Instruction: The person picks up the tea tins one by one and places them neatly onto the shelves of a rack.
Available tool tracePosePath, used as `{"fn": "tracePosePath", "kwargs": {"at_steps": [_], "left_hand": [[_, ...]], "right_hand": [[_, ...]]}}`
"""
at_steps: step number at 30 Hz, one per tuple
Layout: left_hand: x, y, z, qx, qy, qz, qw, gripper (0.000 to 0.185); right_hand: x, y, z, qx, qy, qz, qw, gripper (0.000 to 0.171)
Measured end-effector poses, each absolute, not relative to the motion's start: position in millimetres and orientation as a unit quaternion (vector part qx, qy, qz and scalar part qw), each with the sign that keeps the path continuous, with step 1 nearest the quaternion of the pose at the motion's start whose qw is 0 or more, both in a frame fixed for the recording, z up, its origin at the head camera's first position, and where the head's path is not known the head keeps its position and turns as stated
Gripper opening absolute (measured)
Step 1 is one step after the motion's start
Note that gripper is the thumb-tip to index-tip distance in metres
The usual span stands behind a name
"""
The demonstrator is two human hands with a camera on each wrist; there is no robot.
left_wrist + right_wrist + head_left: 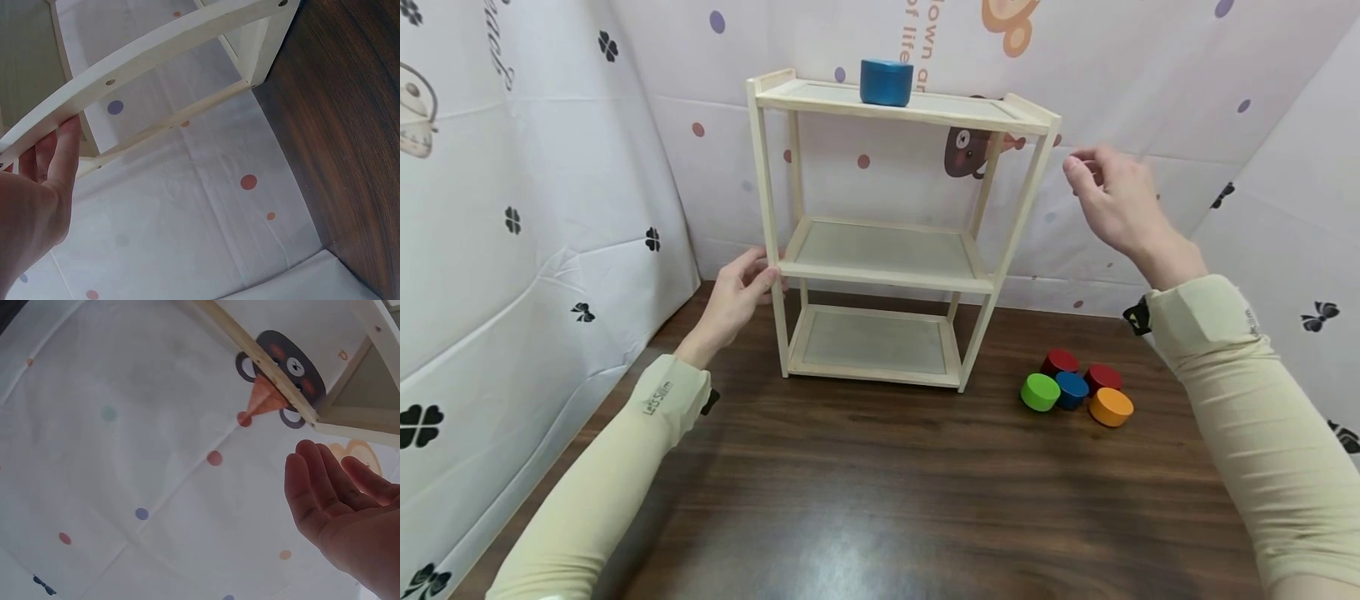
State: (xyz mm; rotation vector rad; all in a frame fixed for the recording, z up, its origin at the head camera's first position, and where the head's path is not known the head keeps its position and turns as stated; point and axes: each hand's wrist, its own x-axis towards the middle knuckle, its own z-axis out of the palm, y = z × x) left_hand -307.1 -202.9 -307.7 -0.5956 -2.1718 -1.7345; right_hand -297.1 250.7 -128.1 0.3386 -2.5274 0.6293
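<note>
In the head view a pale wooden three-tier shelf (887,282) stands upright on the table. My left hand (739,292) grips its left front post near the middle tier, thumb in front and fingertips behind. The left wrist view shows the fingers of that hand (47,187) against the wooden frame. On the top tier sits a blue cylindrical block (886,83), near its front edge. My right hand (1120,200) is raised in the air right of the shelf's upper part. Loosely bent and holding nothing, its fingers (306,487) are apart from the frame in the right wrist view.
On the dark wooden table (850,483), right of the shelf, several short cylinders stand in a cluster: a green one (1041,392), a blue one (1072,390), an orange one (1111,407) and two red ones (1103,377). A patterned white cloth (715,183) hangs behind and at both sides.
</note>
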Motion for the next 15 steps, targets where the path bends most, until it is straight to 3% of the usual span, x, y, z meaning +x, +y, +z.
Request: {"fn": "tracePosePath", "kwargs": {"at_steps": [15], "left_hand": [[-307, -202, -307, -0.204, -0.754, -0.607, 0.15, 0.04]], "right_hand": [[-288, 261, -160, 0.128, -0.943, 0.225, 0.21, 0.061]]}}
